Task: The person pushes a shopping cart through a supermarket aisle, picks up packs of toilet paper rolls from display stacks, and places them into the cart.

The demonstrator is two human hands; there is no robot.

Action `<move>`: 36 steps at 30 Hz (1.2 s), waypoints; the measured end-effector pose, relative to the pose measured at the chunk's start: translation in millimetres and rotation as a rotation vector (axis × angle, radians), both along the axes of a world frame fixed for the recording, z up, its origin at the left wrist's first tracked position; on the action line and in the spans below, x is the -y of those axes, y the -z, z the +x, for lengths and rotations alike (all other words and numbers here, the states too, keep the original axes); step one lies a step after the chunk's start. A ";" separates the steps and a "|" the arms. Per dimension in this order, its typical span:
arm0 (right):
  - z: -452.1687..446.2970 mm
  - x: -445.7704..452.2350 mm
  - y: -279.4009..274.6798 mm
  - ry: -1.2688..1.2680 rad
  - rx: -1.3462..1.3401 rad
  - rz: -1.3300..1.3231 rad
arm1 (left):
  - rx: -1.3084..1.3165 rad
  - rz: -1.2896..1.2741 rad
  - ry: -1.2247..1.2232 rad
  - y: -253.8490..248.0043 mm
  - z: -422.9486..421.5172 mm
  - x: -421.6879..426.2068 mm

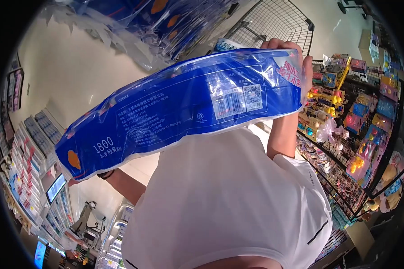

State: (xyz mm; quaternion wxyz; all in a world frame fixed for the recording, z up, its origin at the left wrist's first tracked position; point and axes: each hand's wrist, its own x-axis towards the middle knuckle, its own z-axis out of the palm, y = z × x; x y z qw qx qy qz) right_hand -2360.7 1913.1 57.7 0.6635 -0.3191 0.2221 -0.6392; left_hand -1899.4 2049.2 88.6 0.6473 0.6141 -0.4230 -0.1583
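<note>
Across the middle of the view lies a long blue plastic-wrapped pack of tissue paper (175,107), tilted, its right end higher. White print, a barcode and a QR code face me. My right hand (285,47) is closed around the pack's upper right end, fingers over the top edge. At the lower left end, my left hand (72,182) holds the pack from beneath; nearly all of it is hidden, with a dark bracelet (105,174) on the wrist. Beyond the pack, more blue packs in torn clear plastic (134,27) fill the upper left.
A wire shopping cart (278,22) stands behind the pack's right end, near a white and blue package (229,45). Racks of hanging toys (363,121) line the right. Shelves of boxed goods (29,170) and a small screen (56,187) are on the left.
</note>
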 end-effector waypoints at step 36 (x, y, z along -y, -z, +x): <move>-147.3 72.0 235.7 -0.029 -0.363 0.665 | 1.095 -0.417 0.942 45.9 -387.4 173.1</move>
